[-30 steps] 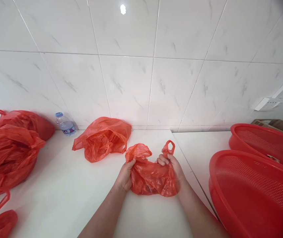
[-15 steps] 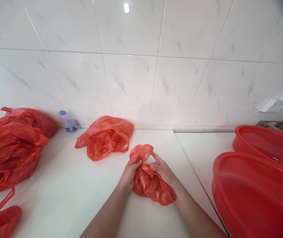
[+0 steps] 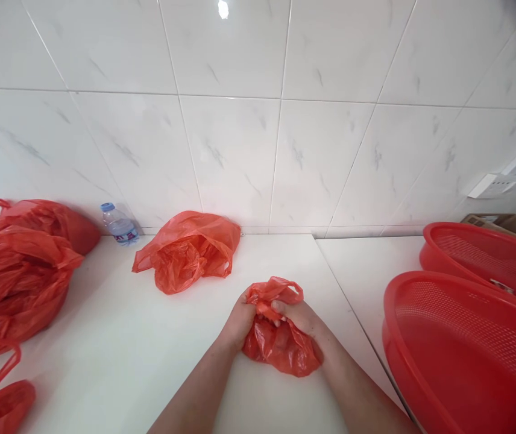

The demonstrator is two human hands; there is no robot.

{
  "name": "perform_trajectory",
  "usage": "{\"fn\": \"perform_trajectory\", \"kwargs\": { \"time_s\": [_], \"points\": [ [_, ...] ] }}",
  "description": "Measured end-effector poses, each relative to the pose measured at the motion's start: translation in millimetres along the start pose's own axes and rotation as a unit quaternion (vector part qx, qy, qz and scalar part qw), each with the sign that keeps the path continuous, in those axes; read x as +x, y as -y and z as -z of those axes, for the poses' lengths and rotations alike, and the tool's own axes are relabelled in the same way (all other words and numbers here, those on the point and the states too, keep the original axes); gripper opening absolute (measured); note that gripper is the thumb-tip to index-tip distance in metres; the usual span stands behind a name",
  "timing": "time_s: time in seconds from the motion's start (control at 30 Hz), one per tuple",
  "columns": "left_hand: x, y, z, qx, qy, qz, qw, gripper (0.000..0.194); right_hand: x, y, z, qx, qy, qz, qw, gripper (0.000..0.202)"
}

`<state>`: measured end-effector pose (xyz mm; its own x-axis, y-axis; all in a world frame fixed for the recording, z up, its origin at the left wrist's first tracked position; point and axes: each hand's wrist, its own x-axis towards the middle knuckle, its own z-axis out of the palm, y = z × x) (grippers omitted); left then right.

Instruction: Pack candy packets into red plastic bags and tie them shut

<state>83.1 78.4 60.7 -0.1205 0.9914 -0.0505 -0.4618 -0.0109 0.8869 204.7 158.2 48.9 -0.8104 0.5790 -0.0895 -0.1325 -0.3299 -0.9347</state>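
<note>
A small red plastic bag rests on the white table in front of me, its lower part bulging. My left hand is closed on the left side of its gathered neck, with the fingertips partly hidden by the plastic. From the right, my right hand grips the same neck, thumb on top. The bag's loose top and a handle loop stand up above both hands. What lies inside the bag cannot be made out.
Another red plastic bag lies crumpled by the tiled wall. A water bottle stands left of it. Large full red bags fill the left side. Red plastic baskets stand at the right, with a cardboard box behind.
My right index finger, raised before, has come down round the bag's neck. The bag's top has shifted right and opened into a visible loop. The view has turned slightly to the right.
</note>
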Motion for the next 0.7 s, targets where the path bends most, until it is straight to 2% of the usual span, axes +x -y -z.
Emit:
{"fn": "perform_trajectory", "kwargs": {
  "time_s": [0.07,0.17,0.2,0.27,0.3,0.33,0.4,0.47,0.6,0.7],
  "points": [
    [-1,4,-1.0,0.051,-0.01,-0.02,0.998,0.026,-2,3,-2,0.027,-0.035,-0.019,0.999,0.046],
    [-2,12,-0.8,0.146,-0.041,-0.075,0.986,0.056,-2,11,-7,0.063,-0.075,-0.016,0.995,0.049],
    [-2,14,-0.5,0.196,-0.06,-0.11,0.973,0.067,-1,13,-8,0.063,-0.087,-0.014,0.994,0.049],
    [-2,19,0.9,0.306,-0.1,-0.194,0.927,0.081,3,15,-8,0.043,-0.106,-0.018,0.993,0.045],
    [-1,20,1.8,0.353,-0.115,-0.231,0.899,0.08,5,14,-7,0.024,-0.113,-0.024,0.993,0.043],
    [0,21,2.8,0.39,-0.122,-0.256,0.876,0.071,7,13,-5,0.001,-0.114,-0.029,0.993,0.041],
    [2,21,5.1,0.418,-0.126,-0.267,0.859,0.036,10,8,0,-0.043,-0.105,-0.03,0.993,0.038],
    [4,19,7.3,0.4,-0.139,-0.247,0.871,0.011,10,4,5,-0.047,-0.091,-0.013,0.995,0.036],
    [6,16,12.1,0.328,-0.198,-0.205,0.901,0.009,2,1,12,0.061,-0.028,0.002,0.998,0.032],
    [8,17,16.5,0.283,-0.223,-0.173,0.916,0.016,-7,5,12,0.143,0.046,-0.036,0.988,0.046]
  ]
}}
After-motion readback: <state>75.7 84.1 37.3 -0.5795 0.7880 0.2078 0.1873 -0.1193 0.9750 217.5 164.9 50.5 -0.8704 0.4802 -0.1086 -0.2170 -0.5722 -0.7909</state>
